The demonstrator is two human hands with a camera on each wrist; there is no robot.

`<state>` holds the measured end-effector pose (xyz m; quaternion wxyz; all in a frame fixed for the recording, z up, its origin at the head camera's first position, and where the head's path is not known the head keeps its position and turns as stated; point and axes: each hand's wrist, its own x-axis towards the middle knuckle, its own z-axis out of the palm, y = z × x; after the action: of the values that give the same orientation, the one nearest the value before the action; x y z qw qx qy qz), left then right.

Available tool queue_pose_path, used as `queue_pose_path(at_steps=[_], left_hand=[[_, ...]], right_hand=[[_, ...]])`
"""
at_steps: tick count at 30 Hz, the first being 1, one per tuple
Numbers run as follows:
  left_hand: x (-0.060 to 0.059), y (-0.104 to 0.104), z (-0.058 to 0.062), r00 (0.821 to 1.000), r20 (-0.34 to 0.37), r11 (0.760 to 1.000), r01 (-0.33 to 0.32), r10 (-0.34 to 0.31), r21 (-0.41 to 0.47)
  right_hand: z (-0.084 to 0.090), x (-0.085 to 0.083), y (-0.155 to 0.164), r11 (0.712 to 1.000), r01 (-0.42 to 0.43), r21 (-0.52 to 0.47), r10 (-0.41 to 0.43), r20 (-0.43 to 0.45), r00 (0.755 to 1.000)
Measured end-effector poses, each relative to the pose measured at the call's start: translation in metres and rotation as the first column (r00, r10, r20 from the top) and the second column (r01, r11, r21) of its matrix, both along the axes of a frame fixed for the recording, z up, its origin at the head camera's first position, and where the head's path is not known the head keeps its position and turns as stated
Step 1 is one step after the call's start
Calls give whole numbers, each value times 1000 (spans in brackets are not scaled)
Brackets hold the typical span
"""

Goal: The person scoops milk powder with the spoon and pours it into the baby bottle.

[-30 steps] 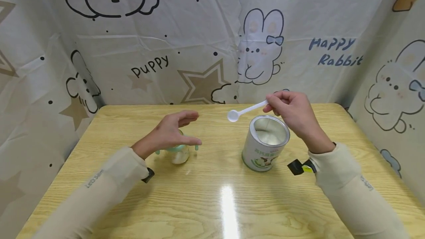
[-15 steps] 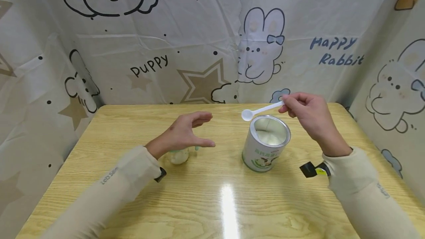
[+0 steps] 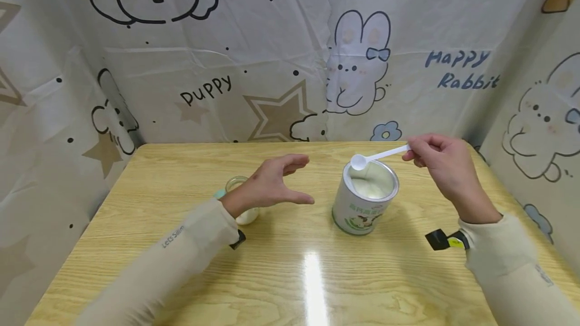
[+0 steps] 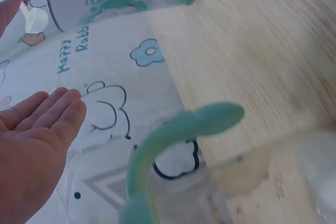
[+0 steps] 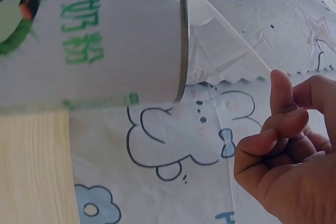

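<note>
right hand (image 3: 441, 162) pinching white spoon (image 3: 378, 155), bowl just above open tin (image 3: 366, 196); left hand (image 3: 272, 185) spread, empty, bottle (image 3: 241, 200) behind. risk: powder spilling beside bottle if spoon tilts.

Makeshift recording booth, cartoon puppy-and-rabbit curtain (image 3: 272, 64) hung around a wooden table (image 3: 290, 265)
</note>
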<state>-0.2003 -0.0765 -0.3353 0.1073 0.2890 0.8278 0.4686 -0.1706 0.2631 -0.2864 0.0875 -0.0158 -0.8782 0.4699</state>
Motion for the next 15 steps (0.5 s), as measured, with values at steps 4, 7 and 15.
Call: queue_pose_path(at_steps=[4, 7, 15], left_hand=[[1, 12, -2, 1000, -4, 1000, 5, -5, -2], [2, 20, -3, 1000, 11, 1000, 10, -10, 4], [4, 37, -6, 999, 46, 999, 24, -25, 27]], right_hand=[[-3, 2, 8, 1000, 27, 2, -27, -7, 1000], [-7, 3, 12, 1000, 29, -8, -29, -11, 1000], [-19, 6, 19, 1000, 27, 12, -27, -35, 999]])
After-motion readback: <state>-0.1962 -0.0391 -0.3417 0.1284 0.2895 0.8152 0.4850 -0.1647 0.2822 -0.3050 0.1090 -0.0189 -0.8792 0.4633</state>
